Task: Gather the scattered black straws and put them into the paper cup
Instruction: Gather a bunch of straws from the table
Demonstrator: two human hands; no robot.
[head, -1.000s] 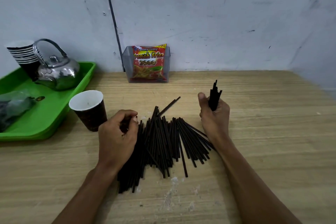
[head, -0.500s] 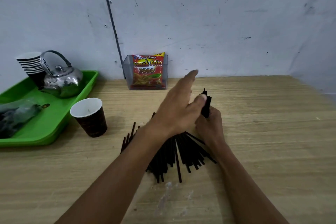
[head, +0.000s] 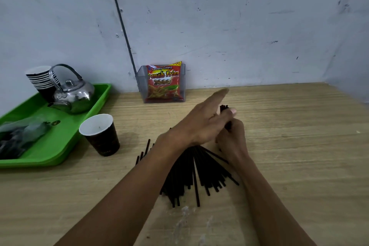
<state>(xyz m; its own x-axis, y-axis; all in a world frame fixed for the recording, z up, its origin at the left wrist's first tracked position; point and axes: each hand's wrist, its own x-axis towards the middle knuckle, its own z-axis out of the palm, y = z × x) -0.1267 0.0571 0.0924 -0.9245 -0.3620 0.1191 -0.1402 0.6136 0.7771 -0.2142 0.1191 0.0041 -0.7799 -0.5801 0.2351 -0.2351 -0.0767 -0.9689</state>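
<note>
still gathering: right hand (head: 231, 142) clamps a bundle (head: 224, 109), left hand (head: 201, 126) fingers spread over it; cup (head: 99, 135) waits at nine o'clock.

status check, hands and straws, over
Right hand gripping small straw bundle; left hand open, pressed against it. Most straws on table. Paper cup upright, empty, path clear.
</note>
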